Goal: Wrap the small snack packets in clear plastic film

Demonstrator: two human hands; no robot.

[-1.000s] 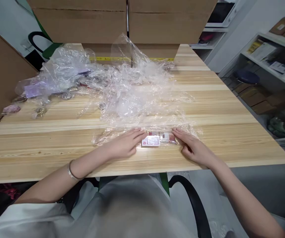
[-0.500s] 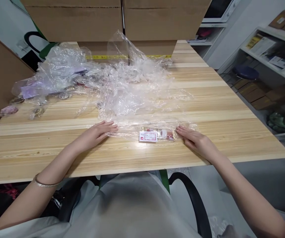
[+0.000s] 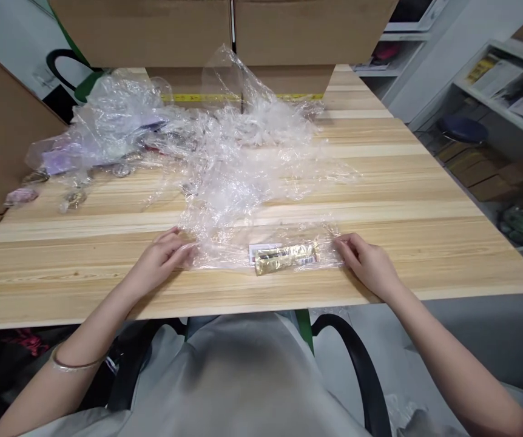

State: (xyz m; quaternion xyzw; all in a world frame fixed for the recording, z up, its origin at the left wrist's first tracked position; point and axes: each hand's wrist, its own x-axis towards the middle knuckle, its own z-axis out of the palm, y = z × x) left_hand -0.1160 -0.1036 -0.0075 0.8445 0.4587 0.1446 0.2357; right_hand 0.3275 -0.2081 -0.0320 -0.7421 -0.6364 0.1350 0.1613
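Note:
A narrow gold foil packet (image 3: 286, 257) lies near the front of the wooden table, with a white card (image 3: 261, 247) partly hidden behind it. Clear plastic film (image 3: 225, 254) spreads around both and runs out to each side. My left hand (image 3: 161, 260) is closed on the film's left end, thumb and fingers pinching it. On the other side, my right hand (image 3: 368, 264) pinches the film's right end, just beyond the packet. Neither hand touches the packet itself.
Crumpled clear film (image 3: 243, 139) heaps across the table's far middle and left, with small wrapped items (image 3: 21, 196) at the left edge. Cardboard boxes (image 3: 302, 36) stand at the back, another box (image 3: 6, 121) at left. The table's front edge runs close before my body.
My left hand moved left, away from the packet, and both hands went from lying flat to pinching the film. The packet has turned over, its gold side now showing with the card behind.

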